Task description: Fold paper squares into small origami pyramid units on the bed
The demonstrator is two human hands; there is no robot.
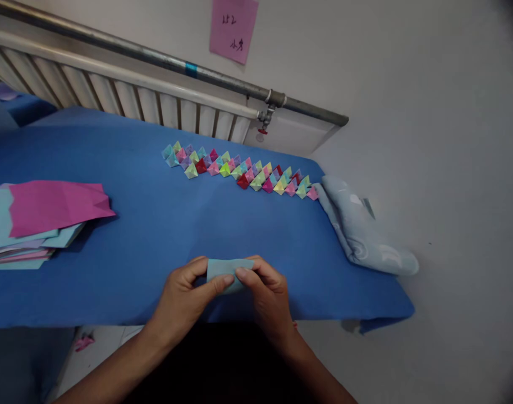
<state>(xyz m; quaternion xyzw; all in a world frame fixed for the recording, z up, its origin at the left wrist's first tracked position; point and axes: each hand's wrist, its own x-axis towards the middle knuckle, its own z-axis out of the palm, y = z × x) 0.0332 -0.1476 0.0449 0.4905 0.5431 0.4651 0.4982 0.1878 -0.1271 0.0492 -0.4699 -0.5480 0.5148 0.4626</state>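
1. From where I stand, the paper [229, 266], a small pale blue piece, sits between the two hands, over the table [155, 230] near the middle of its near edge.
2. The left hand [183, 292] grips the paper's left side, thumb lying across the face turned to the person, fingers curled behind.
3. The right hand [270, 289] pinches the right side in much the same way; its thumb tip presses close beside the left one, around the paper's middle. The paper's top edge shows above both thumbs.
4. Beyond the hands, well apart from them, the folded pieces [225, 169] stand in slanting rows near the far edge. They are little pointed shapes in green, pink, blue, purple, yellow and red, and the rows run toward the far right corner.
5. At that end they come right up to the bundle [349, 230], a roll of grey-blue fabric with white markings, which lies along the right edge.
6. Off to the left of the left hand, I see the stack [58, 210]: loose sheets, mostly light blue, with a creased magenta one on top.
7. Past the far edge runs the radiator [147, 104], with a pink note [233, 31] on the wall above.
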